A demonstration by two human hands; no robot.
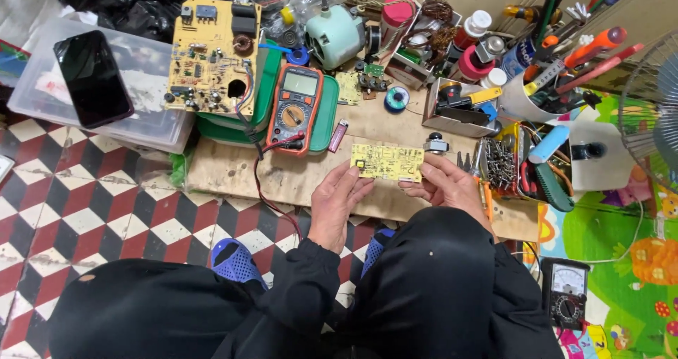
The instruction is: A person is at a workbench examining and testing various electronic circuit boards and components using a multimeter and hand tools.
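Small yellow circuit board held level, long axis left-right, between both grips: left hand pinches left end, right hand right end, above wooden counter.

A small circuit board is held between the left hand and the right hand, above a wooden work board lying on the tiled floor. Behind the left hand a digital multimeter rests on stacked lidded trays, with a larger circuit board to its left and, further left, a phone on a plastic box. Right of the right hand lies a tray of tools; an analogue meter sits on the mat near the person's right knee.
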